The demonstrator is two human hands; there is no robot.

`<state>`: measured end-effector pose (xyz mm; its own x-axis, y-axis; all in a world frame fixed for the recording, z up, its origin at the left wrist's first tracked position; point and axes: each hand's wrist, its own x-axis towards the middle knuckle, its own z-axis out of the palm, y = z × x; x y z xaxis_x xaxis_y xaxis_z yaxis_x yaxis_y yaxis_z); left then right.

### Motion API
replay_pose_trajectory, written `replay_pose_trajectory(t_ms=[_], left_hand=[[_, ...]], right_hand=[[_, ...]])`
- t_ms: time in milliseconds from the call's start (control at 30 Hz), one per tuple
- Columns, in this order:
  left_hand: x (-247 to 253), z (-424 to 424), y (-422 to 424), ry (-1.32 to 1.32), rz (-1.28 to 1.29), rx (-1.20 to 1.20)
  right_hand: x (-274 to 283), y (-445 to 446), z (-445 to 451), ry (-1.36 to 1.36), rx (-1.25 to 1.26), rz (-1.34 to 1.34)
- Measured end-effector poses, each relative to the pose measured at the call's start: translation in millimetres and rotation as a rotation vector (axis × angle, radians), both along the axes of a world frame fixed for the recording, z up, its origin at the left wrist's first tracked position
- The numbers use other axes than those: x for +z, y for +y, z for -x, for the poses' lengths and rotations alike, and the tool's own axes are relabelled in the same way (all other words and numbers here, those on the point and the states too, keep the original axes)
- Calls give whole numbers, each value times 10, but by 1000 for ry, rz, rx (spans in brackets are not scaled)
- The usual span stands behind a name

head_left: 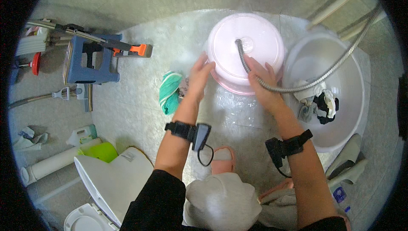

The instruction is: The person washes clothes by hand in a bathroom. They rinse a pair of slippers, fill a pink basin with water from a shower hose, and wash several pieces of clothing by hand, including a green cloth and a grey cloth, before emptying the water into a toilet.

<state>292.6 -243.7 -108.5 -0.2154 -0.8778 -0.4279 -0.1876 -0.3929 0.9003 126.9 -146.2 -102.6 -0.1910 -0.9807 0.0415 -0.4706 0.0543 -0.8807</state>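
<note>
A pale pink plastic basin (223,39) is upside down or tipped, its round base facing me, over the wet floor. My left hand (200,74) is at its left rim, the fingers partly hidden. My right hand (263,82) is against its lower right side, fingers spread. A metal shower hose (296,89) passes over my right hand and across the base; its far end is not clearly seen. A green cloth with white edging (170,93) lies bunched left of my left hand, beside a small greyish-brown cloth (183,87). Both wrists wear black strapped devices.
A large pale tub (353,113) with black, white and grey laundry (322,103) stands at right. Grey slippers (346,160) lie below it. At left are a blue stool (92,76), an orange-and-grey floor brush (140,50), a red plunger (36,63) and a toilet (118,180).
</note>
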Motion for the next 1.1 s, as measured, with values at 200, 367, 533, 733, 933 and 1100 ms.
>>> replay_pose_trajectory(t_ms=[200,367,533,733,933,1100], left_hand=[[-73,-33,-7,110,26,-94],[-103,-21,50,49,-68,4],[-184,26,248,57,199,-84],[-35,104,305,60,232,-143],[61,104,435,-841,1011,-582],[68,80,268,-755,1221,-891]], right_hand=[[50,47,85,-188,95,-136],[36,75,-32,-136,127,-124],[22,18,11,-120,173,-148],[14,39,46,-156,171,-143],[209,79,287,-391,-76,-138],[689,182,603,-111,-135,-218]])
